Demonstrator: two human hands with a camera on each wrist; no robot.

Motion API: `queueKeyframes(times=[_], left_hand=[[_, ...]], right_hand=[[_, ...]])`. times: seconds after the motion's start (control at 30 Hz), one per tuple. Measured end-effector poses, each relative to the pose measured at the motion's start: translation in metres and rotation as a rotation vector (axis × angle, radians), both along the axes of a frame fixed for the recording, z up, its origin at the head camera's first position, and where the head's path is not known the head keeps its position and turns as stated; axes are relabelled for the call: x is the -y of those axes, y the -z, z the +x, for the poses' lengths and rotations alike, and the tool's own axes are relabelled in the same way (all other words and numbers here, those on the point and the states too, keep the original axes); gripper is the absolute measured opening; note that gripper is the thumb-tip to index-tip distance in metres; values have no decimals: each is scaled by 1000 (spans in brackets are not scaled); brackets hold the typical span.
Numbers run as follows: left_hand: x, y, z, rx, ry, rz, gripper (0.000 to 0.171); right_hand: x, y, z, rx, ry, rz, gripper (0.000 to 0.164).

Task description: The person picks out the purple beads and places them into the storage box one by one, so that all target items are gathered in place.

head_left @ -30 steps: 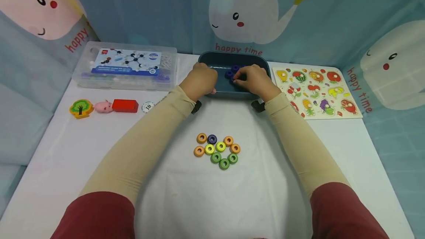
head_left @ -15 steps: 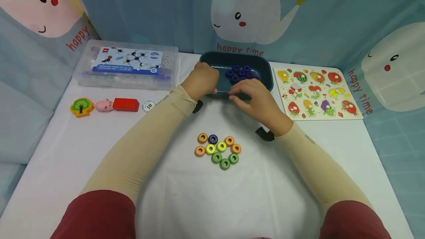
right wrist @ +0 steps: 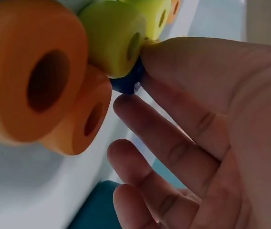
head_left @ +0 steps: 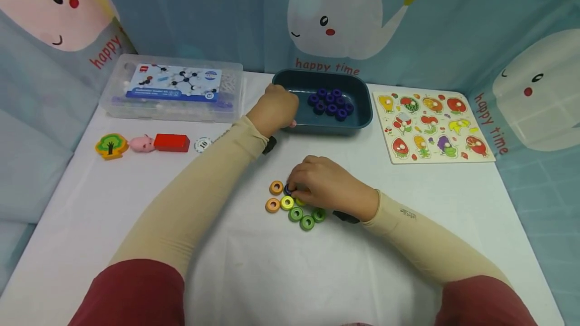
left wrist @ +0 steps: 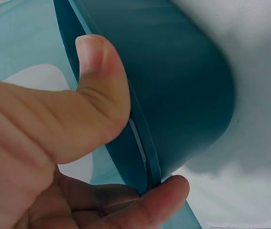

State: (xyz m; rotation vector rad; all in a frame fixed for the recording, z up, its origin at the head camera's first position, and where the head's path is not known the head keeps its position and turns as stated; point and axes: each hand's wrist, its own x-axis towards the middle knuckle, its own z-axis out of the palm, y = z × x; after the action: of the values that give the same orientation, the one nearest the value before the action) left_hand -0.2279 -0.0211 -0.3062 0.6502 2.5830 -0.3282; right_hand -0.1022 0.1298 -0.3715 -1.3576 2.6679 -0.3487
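My left hand (head_left: 274,109) grips the left rim of a dark teal bin (head_left: 323,128) at the back; in the left wrist view the thumb hooks over the bin's edge (left wrist: 150,157). Several purple ring beads (head_left: 331,109) lie inside. My right hand (head_left: 331,185) is down at a cluster of ring beads on the table, thumb and index fingertip pinching a dark blue ring bead (right wrist: 126,82), mostly hidden by a yellow bead (right wrist: 114,38). Orange beads (head_left: 273,205) and green beads (head_left: 307,223) lie close around it; the right hand covers the cluster's right-hand orange beads in the head view.
A clear molecule kit case (head_left: 172,109) stands at back left. Before it lie a tree block (head_left: 111,146), a pink pig (head_left: 142,143), a red block (head_left: 171,142) and a numbered chip (head_left: 202,144). A fruit puzzle board (head_left: 435,127) lies at right.
My right hand has left the purple beads in the bin and come down toward me to the dark blue bead on the table. The left hand stays on the bin's rim.
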Motion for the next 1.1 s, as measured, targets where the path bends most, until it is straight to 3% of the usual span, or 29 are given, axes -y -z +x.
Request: queueKeyframes(times=[0.2,0.33,0.43,0.57,0.67,0.73,0.9,1.1], left_hand=[[0,1,-1,-9,4,-8,41],[0,2,-2,-24,9,-1,43],[0,3,-2,-26,5,5,45],[0,3,-2,-24,0,1,44],[0,3,-2,-25,2,2,41],[-1,4,-2,-19,1,3,38],[-3,3,-4,-1,-6,-6,37],[-2,4,-3,-12,-7,-8,37]], right_hand=[[4,-2,-2,29,41,25,9],[1,-18,-10,74,109,-12,10],[-12,-36,-27,65,217,-81,13],[-37,-48,-62,33,425,-147,16],[-53,-42,-89,57,555,-156,18],[-59,-32,-104,90,597,-153,20],[-62,-14,-126,128,625,-111,21],[-52,-11,-138,130,635,-5,18]])
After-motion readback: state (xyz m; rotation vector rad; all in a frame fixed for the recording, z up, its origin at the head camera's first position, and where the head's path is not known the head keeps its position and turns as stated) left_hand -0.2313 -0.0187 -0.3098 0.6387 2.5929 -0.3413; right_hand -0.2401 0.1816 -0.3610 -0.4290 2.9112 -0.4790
